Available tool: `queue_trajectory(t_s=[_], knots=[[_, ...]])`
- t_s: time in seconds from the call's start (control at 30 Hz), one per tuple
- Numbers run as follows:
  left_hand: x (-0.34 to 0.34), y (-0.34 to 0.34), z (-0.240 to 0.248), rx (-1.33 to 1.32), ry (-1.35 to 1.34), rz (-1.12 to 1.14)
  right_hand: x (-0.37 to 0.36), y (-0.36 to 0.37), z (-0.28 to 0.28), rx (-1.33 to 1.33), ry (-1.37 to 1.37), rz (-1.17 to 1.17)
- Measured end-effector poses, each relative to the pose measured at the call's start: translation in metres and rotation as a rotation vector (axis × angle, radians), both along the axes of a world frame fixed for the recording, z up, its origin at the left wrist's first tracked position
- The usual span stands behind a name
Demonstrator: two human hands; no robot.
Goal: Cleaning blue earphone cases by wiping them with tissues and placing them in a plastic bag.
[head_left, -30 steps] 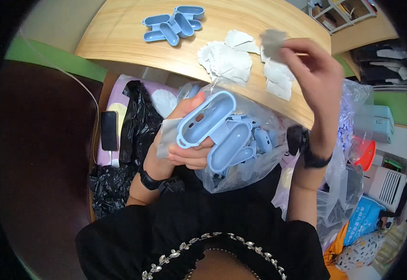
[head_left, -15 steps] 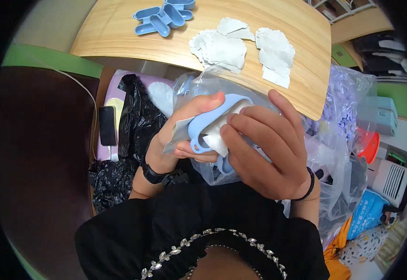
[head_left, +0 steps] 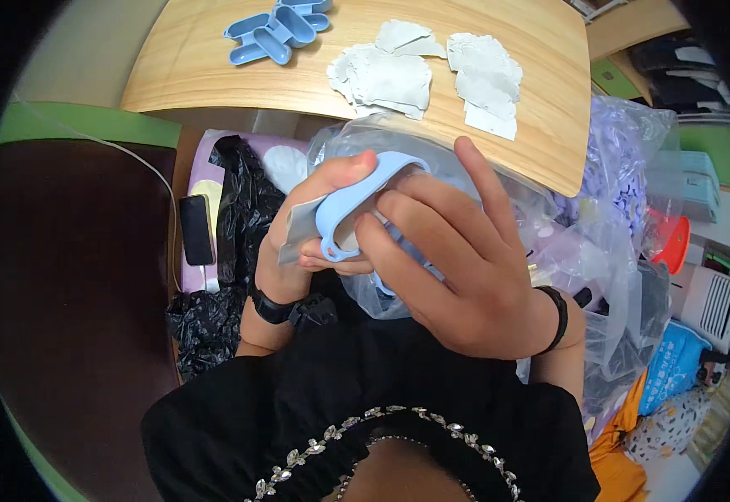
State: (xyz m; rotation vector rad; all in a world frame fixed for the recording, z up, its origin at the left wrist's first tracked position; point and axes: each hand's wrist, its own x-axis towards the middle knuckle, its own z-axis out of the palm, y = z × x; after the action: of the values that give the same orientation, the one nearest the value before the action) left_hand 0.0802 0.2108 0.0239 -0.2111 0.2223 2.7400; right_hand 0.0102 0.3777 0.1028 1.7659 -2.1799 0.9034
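Curving blue case (head_left: 348,199) (loop-ended)

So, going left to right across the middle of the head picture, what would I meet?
Dark brown surface, rectangular black phone, left hand, light blue plastic case, right hand, red plastic object, white slatted box.

The light-blue case (head_left: 342,212), an oblong hollow shell with a small loop at its near end, is gripped in the left hand (head_left: 321,209), tilted, cavity facing the right hand (head_left: 449,259). A pale paper piece (head_left: 347,234) sits inside, largely hidden by fingers. A grey sheet (head_left: 298,230) lies beside the case, against the left palm.
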Motion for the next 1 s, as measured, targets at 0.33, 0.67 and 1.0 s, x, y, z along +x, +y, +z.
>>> queue_trajectory(t_s=[0.33, 0.67, 1.0], knots=[[-0.012, 0.000, 0.034, -0.417, -0.141, -0.020, -0.017, 0.007, 0.001, 0.009, 0.057, 0.029], [-0.020, 0.014, 0.039, -1.142, 0.003, 0.649, -0.014, 0.004, 0.000, -0.075, -0.842, -0.057], [-0.021, 0.019, 0.028, -1.710, 0.035, 1.175, -0.004, -0.024, -0.040, -0.349, -1.499, 0.086]])
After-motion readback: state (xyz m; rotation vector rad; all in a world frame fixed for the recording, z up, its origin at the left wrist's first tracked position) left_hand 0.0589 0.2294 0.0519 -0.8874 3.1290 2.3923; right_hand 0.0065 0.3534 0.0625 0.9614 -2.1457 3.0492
